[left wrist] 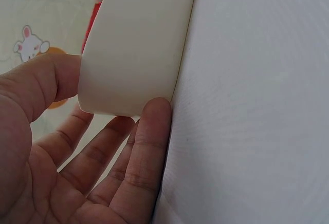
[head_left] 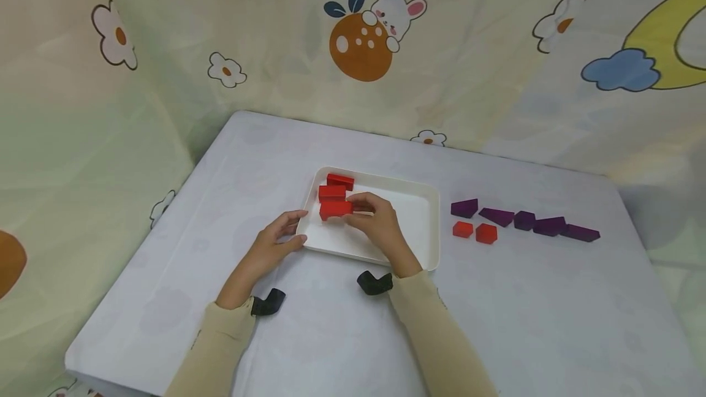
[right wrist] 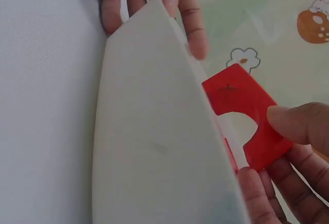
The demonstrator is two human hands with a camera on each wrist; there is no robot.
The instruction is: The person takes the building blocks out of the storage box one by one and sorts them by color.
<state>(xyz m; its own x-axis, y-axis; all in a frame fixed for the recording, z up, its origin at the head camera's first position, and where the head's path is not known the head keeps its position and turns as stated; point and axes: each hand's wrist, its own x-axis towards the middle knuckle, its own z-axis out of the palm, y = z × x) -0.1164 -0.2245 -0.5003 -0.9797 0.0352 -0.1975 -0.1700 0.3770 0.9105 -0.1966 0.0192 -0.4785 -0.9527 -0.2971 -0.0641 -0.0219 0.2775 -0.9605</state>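
Note:
A white tray (head_left: 380, 254) sits on the table, its left edge held between the thumb and fingers of my left hand (head_left: 270, 250). My right hand (head_left: 377, 219) pinches a red arch block (head_left: 335, 209) over the tray's left part. In the right wrist view this arch block (right wrist: 239, 93) shows a round cutout, with the thumb on its face and fingers behind. Two more red blocks, a nearer one (head_left: 332, 193) and a farther one (head_left: 340, 181), lie behind it in the tray. The left wrist view shows the tray's outer wall (left wrist: 133, 44) against my fingers.
Right of the tray, several dark purple blocks (head_left: 497, 217) form a row on the table (head_left: 551, 311). Two small red blocks, one left (head_left: 462, 230) and one right (head_left: 486, 234), lie in front of them. Patterned cloth (head_left: 276, 29) hangs behind the table.

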